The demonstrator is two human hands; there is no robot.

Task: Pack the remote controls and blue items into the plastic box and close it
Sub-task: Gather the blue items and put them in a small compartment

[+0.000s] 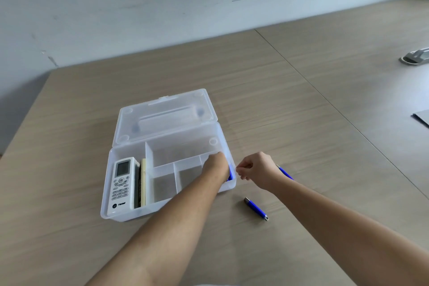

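wood counter, plastic box lid open, white remote in left compartment. left hand down in right compartment on blue item, grip hidden. right hand loosely curled, empty, beside box. blue pen on counter.

One head-worn view looks forward and down, close over the table, wall toward twelve o'clock.

Soft, even daylight with faint shadows; wide-angle bending at the frame edges; slight overall softness; no harsh glare.
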